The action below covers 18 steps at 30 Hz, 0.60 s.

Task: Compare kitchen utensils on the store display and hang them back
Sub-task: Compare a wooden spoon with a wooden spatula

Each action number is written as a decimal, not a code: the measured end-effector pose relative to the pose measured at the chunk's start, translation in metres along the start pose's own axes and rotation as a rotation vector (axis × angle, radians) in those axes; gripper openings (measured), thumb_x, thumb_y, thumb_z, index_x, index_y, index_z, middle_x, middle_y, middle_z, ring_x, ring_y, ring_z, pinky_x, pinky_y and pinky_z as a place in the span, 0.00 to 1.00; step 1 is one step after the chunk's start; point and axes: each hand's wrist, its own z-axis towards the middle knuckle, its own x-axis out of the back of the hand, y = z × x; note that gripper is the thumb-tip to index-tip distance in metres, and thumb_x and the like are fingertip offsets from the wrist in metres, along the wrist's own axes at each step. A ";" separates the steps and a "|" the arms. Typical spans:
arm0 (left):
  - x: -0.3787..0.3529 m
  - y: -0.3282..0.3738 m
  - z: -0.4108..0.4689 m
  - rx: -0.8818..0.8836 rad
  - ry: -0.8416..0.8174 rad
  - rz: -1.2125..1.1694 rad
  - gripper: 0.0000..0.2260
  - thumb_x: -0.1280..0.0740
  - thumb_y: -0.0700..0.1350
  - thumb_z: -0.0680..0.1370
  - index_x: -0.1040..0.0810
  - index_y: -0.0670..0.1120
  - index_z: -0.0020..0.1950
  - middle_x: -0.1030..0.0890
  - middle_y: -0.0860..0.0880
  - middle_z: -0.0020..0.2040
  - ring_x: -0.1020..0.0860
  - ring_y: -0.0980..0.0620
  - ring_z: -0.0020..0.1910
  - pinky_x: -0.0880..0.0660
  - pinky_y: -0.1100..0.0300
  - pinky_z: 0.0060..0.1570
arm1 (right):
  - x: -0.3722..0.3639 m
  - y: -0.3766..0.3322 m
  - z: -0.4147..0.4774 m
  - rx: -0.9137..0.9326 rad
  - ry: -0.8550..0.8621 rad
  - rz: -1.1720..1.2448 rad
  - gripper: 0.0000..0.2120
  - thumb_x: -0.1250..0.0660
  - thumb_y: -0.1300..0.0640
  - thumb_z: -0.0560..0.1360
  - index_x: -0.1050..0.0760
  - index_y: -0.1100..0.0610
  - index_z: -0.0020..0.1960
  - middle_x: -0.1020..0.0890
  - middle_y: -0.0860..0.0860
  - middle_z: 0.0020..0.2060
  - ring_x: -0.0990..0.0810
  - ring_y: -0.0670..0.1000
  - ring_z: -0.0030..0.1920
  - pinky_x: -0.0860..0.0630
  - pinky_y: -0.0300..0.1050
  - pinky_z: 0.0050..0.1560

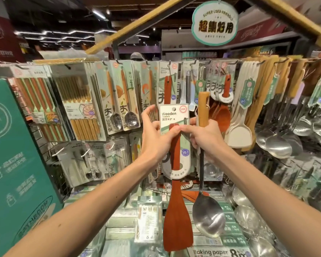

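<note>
A reddish wooden turner (176,216) on a white card printed "Wooden Turner" hangs upright in front of me, blade down. My left hand (156,140) pinches its handle with thumb and a finger while the other fingers spread open. A steel ladle (208,217) with a light wooden handle hangs beside it, bowl down. My right hand (206,140) grips the ladle's handle, and its fingertips also touch the turner's card. Both utensils are held up before the display rail (174,62) of hooks.
Carded chopsticks (78,101), spoons (122,101) and more wooden turners hang on the rail. Steel ladles (278,145) and strainers hang at the right. A green box (17,154) stands at the left. Packaged goods and baking paper (211,252) lie on the shelf below.
</note>
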 end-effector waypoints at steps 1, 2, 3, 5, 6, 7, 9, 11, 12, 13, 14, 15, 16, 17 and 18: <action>0.000 -0.003 0.005 -0.064 0.017 0.055 0.31 0.28 0.36 0.76 0.39 0.58 0.69 0.19 0.53 0.55 0.16 0.52 0.53 0.19 0.53 0.53 | -0.003 0.000 0.005 -0.002 0.003 0.001 0.09 0.29 0.69 0.74 0.26 0.60 0.39 0.20 0.50 0.28 0.25 0.39 0.20 0.31 0.29 0.22; 0.000 -0.004 0.009 -0.127 0.030 0.110 0.30 0.28 0.36 0.76 0.37 0.58 0.69 0.22 0.57 0.57 0.19 0.55 0.57 0.20 0.52 0.57 | -0.006 0.001 0.012 0.001 0.008 -0.001 0.09 0.29 0.67 0.74 0.25 0.60 0.38 0.20 0.48 0.26 0.25 0.39 0.20 0.31 0.29 0.22; -0.002 -0.003 0.014 -0.174 0.046 0.144 0.27 0.29 0.36 0.77 0.35 0.57 0.69 0.24 0.60 0.58 0.21 0.60 0.58 0.21 0.53 0.59 | -0.009 0.002 0.019 0.010 0.018 -0.008 0.08 0.28 0.66 0.74 0.25 0.59 0.38 0.21 0.46 0.25 0.26 0.39 0.20 0.31 0.30 0.22; -0.005 -0.002 0.028 -0.218 0.081 0.173 0.20 0.31 0.37 0.79 0.28 0.53 0.67 0.24 0.64 0.56 0.23 0.68 0.56 0.23 0.55 0.62 | -0.014 0.003 0.034 0.038 0.041 -0.025 0.07 0.28 0.63 0.75 0.23 0.59 0.40 0.22 0.45 0.24 0.26 0.39 0.20 0.32 0.30 0.22; -0.007 -0.001 0.036 -0.230 0.090 0.183 0.17 0.31 0.37 0.79 0.26 0.51 0.65 0.24 0.65 0.55 0.24 0.70 0.55 0.24 0.55 0.63 | -0.015 0.002 0.041 0.053 0.048 -0.030 0.06 0.28 0.62 0.75 0.22 0.59 0.41 0.22 0.44 0.23 0.26 0.38 0.20 0.32 0.30 0.22; -0.009 0.001 0.043 -0.233 0.093 0.185 0.15 0.32 0.38 0.80 0.24 0.51 0.64 0.24 0.66 0.55 0.25 0.72 0.55 0.25 0.58 0.63 | -0.016 0.002 0.049 0.066 0.051 -0.031 0.05 0.28 0.61 0.76 0.22 0.58 0.41 0.23 0.43 0.22 0.26 0.38 0.20 0.32 0.30 0.23; -0.013 0.006 0.060 -0.247 0.102 0.190 0.14 0.32 0.38 0.80 0.23 0.50 0.65 0.24 0.65 0.54 0.25 0.72 0.55 0.27 0.60 0.63 | -0.017 -0.002 0.064 0.084 0.060 -0.032 0.07 0.28 0.59 0.76 0.22 0.58 0.40 0.22 0.43 0.22 0.26 0.39 0.21 0.31 0.31 0.23; -0.018 0.015 0.077 -0.283 0.120 0.202 0.15 0.33 0.38 0.80 0.23 0.49 0.66 0.22 0.61 0.57 0.23 0.65 0.57 0.27 0.61 0.63 | -0.017 -0.007 0.080 0.114 0.096 -0.065 0.09 0.27 0.56 0.75 0.24 0.58 0.39 0.23 0.44 0.23 0.28 0.40 0.20 0.32 0.35 0.23; -0.020 0.020 0.087 -0.300 0.126 0.204 0.15 0.33 0.38 0.80 0.23 0.48 0.66 0.23 0.60 0.57 0.23 0.63 0.57 0.27 0.64 0.62 | -0.016 -0.010 0.088 0.130 0.122 -0.083 0.10 0.26 0.55 0.74 0.25 0.57 0.39 0.23 0.45 0.24 0.29 0.41 0.20 0.33 0.37 0.24; -0.022 0.025 0.096 -0.315 0.139 0.208 0.16 0.33 0.37 0.80 0.23 0.48 0.67 0.23 0.59 0.57 0.24 0.64 0.56 0.29 0.69 0.60 | -0.016 -0.012 0.095 0.142 0.144 -0.097 0.10 0.26 0.54 0.73 0.25 0.56 0.38 0.22 0.47 0.26 0.30 0.42 0.21 0.33 0.38 0.26; -0.024 0.030 0.106 -0.326 0.151 0.216 0.16 0.33 0.37 0.80 0.23 0.47 0.67 0.23 0.59 0.57 0.25 0.64 0.56 0.31 0.72 0.58 | -0.015 -0.015 0.102 0.153 0.157 -0.108 0.10 0.26 0.54 0.72 0.25 0.55 0.37 0.22 0.49 0.28 0.30 0.43 0.21 0.33 0.39 0.27; -0.025 0.034 0.114 -0.330 0.157 0.224 0.16 0.32 0.37 0.80 0.23 0.47 0.67 0.24 0.58 0.58 0.25 0.63 0.56 0.31 0.71 0.58 | -0.015 -0.017 0.108 0.163 0.162 -0.123 0.10 0.26 0.53 0.72 0.25 0.55 0.37 0.21 0.50 0.29 0.29 0.44 0.23 0.32 0.40 0.29; -0.027 0.037 0.123 -0.327 0.158 0.223 0.16 0.32 0.37 0.80 0.24 0.46 0.68 0.24 0.58 0.58 0.25 0.61 0.57 0.30 0.68 0.59 | -0.014 -0.019 0.113 0.173 0.165 -0.139 0.09 0.27 0.53 0.71 0.25 0.54 0.37 0.21 0.50 0.29 0.29 0.45 0.24 0.31 0.42 0.31; -0.029 0.039 0.129 -0.321 0.154 0.218 0.17 0.32 0.37 0.80 0.24 0.46 0.68 0.24 0.57 0.58 0.25 0.59 0.58 0.29 0.64 0.61 | -0.014 -0.021 0.118 0.177 0.171 -0.154 0.09 0.27 0.52 0.70 0.25 0.54 0.37 0.21 0.49 0.29 0.28 0.46 0.25 0.31 0.43 0.33; -0.030 0.040 0.134 -0.315 0.159 0.217 0.16 0.31 0.37 0.79 0.24 0.46 0.67 0.24 0.56 0.58 0.25 0.59 0.59 0.28 0.62 0.62 | -0.014 -0.022 0.123 0.180 0.179 -0.164 0.09 0.27 0.52 0.69 0.25 0.53 0.37 0.21 0.49 0.29 0.27 0.47 0.26 0.29 0.44 0.34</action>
